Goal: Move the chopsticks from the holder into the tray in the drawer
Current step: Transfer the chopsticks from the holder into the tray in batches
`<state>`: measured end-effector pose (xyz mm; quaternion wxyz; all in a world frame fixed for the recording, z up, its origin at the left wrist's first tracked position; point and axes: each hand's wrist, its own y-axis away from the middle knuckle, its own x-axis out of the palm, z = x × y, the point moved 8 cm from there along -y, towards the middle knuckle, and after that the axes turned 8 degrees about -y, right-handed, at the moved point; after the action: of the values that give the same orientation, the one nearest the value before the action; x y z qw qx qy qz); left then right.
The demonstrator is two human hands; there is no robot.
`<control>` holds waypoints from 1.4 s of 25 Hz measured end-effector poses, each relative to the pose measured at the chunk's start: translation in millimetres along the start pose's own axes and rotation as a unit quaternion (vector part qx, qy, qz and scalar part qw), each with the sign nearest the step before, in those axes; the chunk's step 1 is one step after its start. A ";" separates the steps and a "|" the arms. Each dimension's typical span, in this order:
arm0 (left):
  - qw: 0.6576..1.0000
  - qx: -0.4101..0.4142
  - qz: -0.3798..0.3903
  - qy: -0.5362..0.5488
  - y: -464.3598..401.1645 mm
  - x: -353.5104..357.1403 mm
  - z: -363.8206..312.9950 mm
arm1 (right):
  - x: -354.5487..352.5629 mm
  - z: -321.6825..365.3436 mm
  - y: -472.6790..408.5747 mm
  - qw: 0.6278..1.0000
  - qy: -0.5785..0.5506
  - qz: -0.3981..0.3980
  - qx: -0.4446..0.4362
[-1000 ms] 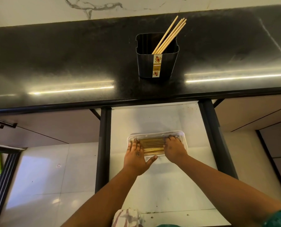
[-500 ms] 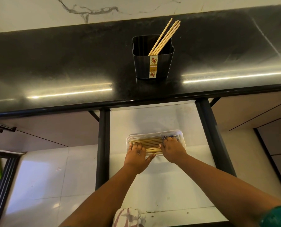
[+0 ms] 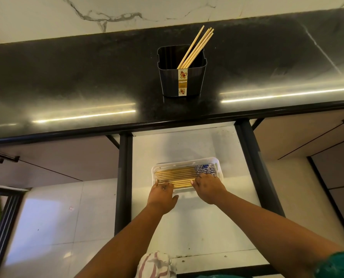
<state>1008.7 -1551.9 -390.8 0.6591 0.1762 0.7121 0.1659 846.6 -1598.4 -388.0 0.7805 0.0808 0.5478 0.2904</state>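
Both hands have slid back toward the near rim of the tray point(image 3: 220, 164) since a second ago, uncovering more of the chopsticks in the tray point(image 3: 175, 175), whose patterned blue-and-white ends now show just beyond the right fingers. Left hand point(image 3: 162, 194) lies flat, fingers straight and close together, tips on the tray's near-left corner, thumb spread out to the side. Right hand point(image 3: 208, 187) rests palm down, fingers slightly spread — their tips touch the nearest sticks at the patterned end. Neither hand grips anything. That tray sits on the white floor of the open drawer point(image 3: 187, 227). Well beyond the fingertips, up on the black counter point(image 3: 67, 77), the dark holder point(image 3: 182, 77) stands upright with a few chopsticks in the holder point(image 3: 197, 47) leaning to its right.
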 end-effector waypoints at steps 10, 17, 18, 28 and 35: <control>0.998 0.045 -0.043 0.003 2.8 -5.0 -12.1 | -14.1 2.5 11.0 0.996 -0.018 -0.067 -0.053; 0.971 0.027 -0.211 0.107 10.2 -101.7 -15.2 | -90.5 32.4 23.7 0.966 -0.095 -0.223 -0.095; 0.964 0.023 -0.241 0.113 10.2 -123.5 -15.7 | -107.3 40.5 23.4 0.959 -0.112 -0.239 -0.101; 0.910 0.000 -0.377 0.172 -4.1 -331.0 -20.1 | -292.0 124.7 -18.3 0.906 -0.196 -0.333 -0.171; 0.870 0.000 -0.379 0.314 -49.3 -364.4 5.3 | -359.9 57.3 -91.5 0.853 -0.352 -0.385 0.015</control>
<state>1037.6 -1766.5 -93.6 0.4132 -0.1687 0.8934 -0.0503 848.4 -1857.2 -115.6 0.9691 -0.0287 0.2281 -0.0896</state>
